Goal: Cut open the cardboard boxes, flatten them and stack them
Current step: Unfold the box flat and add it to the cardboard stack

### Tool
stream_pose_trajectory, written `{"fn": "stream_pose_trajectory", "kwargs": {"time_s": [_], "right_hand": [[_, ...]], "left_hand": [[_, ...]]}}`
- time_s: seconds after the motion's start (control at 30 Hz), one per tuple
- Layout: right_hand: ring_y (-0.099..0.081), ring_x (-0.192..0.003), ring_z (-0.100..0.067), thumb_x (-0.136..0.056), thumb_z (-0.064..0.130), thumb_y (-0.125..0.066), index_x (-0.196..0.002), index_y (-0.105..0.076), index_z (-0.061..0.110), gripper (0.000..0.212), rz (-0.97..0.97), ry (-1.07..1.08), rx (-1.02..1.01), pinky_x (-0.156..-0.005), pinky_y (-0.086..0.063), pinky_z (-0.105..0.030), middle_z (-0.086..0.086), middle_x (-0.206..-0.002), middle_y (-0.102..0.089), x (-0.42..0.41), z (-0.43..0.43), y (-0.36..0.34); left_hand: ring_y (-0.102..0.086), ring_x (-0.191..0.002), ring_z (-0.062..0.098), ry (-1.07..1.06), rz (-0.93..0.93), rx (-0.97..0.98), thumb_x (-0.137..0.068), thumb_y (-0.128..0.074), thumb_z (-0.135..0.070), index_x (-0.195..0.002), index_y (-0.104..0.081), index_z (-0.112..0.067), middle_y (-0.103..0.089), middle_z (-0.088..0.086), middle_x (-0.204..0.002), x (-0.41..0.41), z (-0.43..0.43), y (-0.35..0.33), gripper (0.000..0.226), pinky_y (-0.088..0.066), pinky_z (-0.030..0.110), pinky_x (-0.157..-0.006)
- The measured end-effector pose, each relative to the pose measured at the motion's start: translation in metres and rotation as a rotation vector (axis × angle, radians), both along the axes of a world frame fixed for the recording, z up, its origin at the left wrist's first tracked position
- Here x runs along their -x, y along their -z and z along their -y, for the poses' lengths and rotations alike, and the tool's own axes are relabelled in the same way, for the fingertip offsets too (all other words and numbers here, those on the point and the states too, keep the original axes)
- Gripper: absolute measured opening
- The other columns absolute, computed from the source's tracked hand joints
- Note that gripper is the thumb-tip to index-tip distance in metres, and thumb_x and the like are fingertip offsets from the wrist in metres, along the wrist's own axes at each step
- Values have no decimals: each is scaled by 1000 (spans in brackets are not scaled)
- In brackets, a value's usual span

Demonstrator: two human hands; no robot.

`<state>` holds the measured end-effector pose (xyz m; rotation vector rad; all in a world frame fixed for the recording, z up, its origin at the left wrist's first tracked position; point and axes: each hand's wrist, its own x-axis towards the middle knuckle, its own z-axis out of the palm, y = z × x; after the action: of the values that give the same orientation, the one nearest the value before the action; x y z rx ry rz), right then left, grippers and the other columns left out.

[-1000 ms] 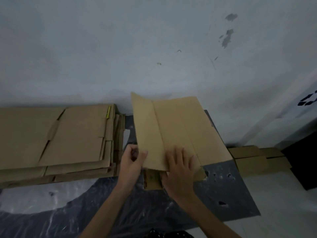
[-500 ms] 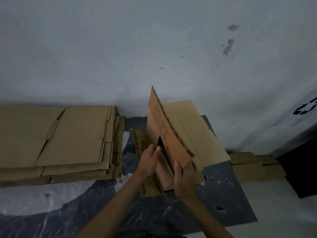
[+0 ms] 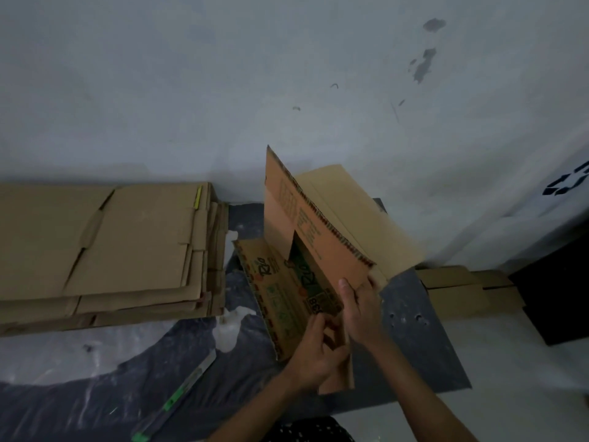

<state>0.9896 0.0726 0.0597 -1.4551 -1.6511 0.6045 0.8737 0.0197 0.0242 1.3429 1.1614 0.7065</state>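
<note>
Since half a second ago the box [image 3: 318,237] has opened wider. Its printed lower panel now lies out flat, and the left hand [image 3: 314,355] has dropped to the near end.

Left to right:
- The stack of flattened cardboard [image 3: 105,250] sits against the wall, apart from both hands.
- A strip with green marks [image 3: 181,393] lies on the dark sheet [image 3: 430,346], near the bottom edge.
- The box is in the centre on the sheet, just right of the stack, with one panel standing tilted.
- The left hand curls round the near flap.
- The right hand [image 3: 360,311] pinches the standing panel's near corner, thumb on the printed face.
- Loose cardboard pieces [image 3: 455,291] lie further right.
</note>
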Motion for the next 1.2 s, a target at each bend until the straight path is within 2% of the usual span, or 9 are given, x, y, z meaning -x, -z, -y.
{"fn": "stream_pose_trajectory", "kwargs": {"time_s": [0.23, 0.4, 0.57, 0.7, 0.8, 0.9, 0.97, 1.07, 1.2], "right_hand": [[-35, -122, -16, -97, 55, -25, -126, -59, 4, 68, 81, 219, 80, -110, -28, -59, -15, -127, -57, 6, 20, -7], [-24, -141, -16, -99, 57, -19, -127, -58, 4, 72, 83, 233, 94, -121, -2, -38, -6, -143, -47, 12, 21, 2], [-26, -136, -17, -98, 61, -13, -119, -64, 10, 76, 143, 246, -58, -116, -4, -39, 8, -133, -43, 4, 21, 11], [-45, -129, -42, -96, 62, -22, -132, -49, 35, 52, 35, 298, -44, -108, -28, -66, -17, -135, -51, -9, 21, 16], [-36, -138, -25, -97, 59, -29, -123, -27, 75, 31, 44, 221, 126, -114, -25, -56, 0, -145, -40, -21, 22, 23], [-53, -117, -21, -100, 50, -38, -125, -58, 38, 34, -320, 315, 205, -108, -37, -53, -5, -130, -56, -32, 18, 21], [-60, -94, -30, -95, 41, -48, -109, -63, 6, 41, -288, 346, 209, -86, -50, -30, -12, -100, -63, -49, 13, 6], [-56, -71, -9, -100, 18, -46, -88, -56, 15, 16, -73, 239, 148, -59, -36, -5, 7, -76, -55, -77, 11, -23], [-57, -68, 13, -100, 41, -37, -81, -53, 33, 26, 79, 55, 88, -56, -38, -9, 16, -62, -57, -101, -1, -35]], "left_hand": [[-58, -99, 12, 142, 55, 8, -77, -70, -22, -111, -54, -22, -54, 3, -115, -9, -19, -5, 37, -53, 27, -83], [-61, -83, 16, -28, -242, -7, -98, -52, -15, -99, -60, -19, -65, 13, -104, 28, -102, -7, 9, -52, 36, -78], [-14, -141, 40, -489, -516, -39, -79, -73, -44, -150, -4, -9, -9, 20, -153, 47, -192, -15, 105, -25, 52, -112], [5, -146, 39, -406, -660, -106, -82, -65, -52, -149, 18, -6, 12, 20, -158, 50, -236, -8, 117, -8, 52, -118], [-8, -145, 41, -371, -586, -123, -77, -70, -54, -147, 22, -3, 5, 22, -157, 45, -241, -8, 126, -16, 57, -115], [-21, -139, 42, -313, -575, -274, -72, -66, -63, -150, 11, -7, -12, 18, -155, 54, -234, -8, 123, -25, 59, -110], [-37, -127, 39, -251, -463, -399, -66, -60, -56, -149, -10, -11, -35, 13, -141, 72, -228, -14, 107, -35, 59, -103], [-49, -121, 31, -117, 43, -417, -77, -53, -15, -145, -29, -12, -51, 11, -128, 87, -198, -27, 72, -46, 54, -98], [-68, -71, 9, -396, 429, -16, -96, -34, 6, -101, -70, -18, -71, -6, -79, 99, -148, -17, 44, -57, 26, -62]]}}
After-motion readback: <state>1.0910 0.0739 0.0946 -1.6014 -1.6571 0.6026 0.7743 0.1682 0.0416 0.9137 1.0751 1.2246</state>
